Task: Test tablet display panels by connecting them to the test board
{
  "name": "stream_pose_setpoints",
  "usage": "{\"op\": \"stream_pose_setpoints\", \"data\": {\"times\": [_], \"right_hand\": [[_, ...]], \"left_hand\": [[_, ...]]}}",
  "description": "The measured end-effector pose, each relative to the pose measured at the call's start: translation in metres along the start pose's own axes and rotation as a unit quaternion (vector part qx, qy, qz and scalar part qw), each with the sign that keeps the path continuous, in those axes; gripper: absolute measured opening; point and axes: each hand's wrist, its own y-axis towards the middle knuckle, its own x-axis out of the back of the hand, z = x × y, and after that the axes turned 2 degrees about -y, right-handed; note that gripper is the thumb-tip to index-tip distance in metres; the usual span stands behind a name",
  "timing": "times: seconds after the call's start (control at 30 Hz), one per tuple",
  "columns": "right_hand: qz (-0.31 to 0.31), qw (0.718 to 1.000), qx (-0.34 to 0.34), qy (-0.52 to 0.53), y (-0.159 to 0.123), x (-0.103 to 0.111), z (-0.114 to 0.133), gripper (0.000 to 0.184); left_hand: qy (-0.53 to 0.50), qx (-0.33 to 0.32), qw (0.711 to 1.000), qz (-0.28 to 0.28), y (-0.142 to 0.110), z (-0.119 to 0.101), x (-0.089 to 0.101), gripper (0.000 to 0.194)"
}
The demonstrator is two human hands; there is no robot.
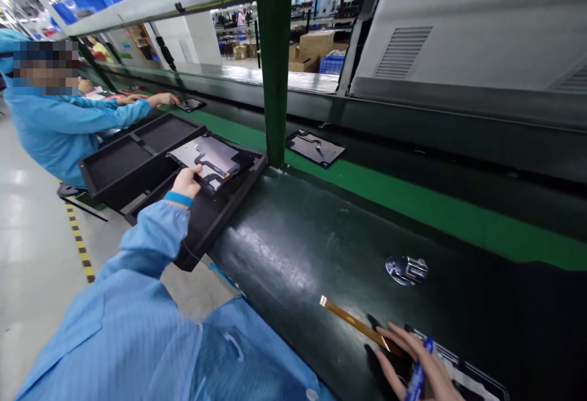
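At the left, my left hand [187, 182] pinches the near edge of a flat tablet screen panel [215, 155]. Its grey back with dark ribbon cables faces up, and it is above a black tray [204, 224]. At the lower right, my right hand [422, 358] has a blue pen [419, 371] tucked between its fingers. Those fingers reach over another flat device [472, 373], which is partly covered by the hand and cut off by the frame. An orange flex cable [355, 323] runs from under the fingertips across the dark green bench mat [293, 254].
A shiny round metal piece [407, 270] lies on the mat. Another panel [315, 147] rests on the green conveyor strip [413, 205] beyond a dark green post [274, 77]. At left, a co-worker in blue [59, 120] reaches toward a panel [190, 104] beside a divided black tray [137, 150].
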Motion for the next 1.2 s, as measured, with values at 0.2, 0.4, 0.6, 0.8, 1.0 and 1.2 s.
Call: {"op": "stream_pose_setpoints", "data": {"times": [0.2,0.4,0.6,0.8,1.0,1.2], "right_hand": [[0.102,0.983,-0.094,0.121,0.019,-0.001,-0.001,0.048],[0.051,0.913,-0.293,0.28,0.027,0.01,0.01,0.038],[-0.07,0.843,-0.32,0.426,0.021,0.008,0.029,0.04],[-0.091,0.841,-0.305,0.438,0.03,0.005,0.049,0.039],[-0.065,0.854,-0.287,0.429,0.04,0.003,0.069,0.037],[-0.059,0.861,-0.268,0.427,0.046,-0.003,0.08,0.034]], "left_hand": [[0.139,0.043,0.973,0.181,-0.076,0.015,0.047,0.028],[0.208,0.233,0.895,0.319,-0.095,0.112,0.055,0.04],[0.282,0.233,0.819,0.442,-0.113,0.17,0.037,0.056],[0.404,-0.022,0.752,0.52,-0.111,0.18,0.039,0.043],[0.506,-0.404,0.596,0.475,-0.115,0.176,0.024,0.033],[0.489,-0.369,0.532,0.585,-0.133,0.206,-0.031,0.032]]}}
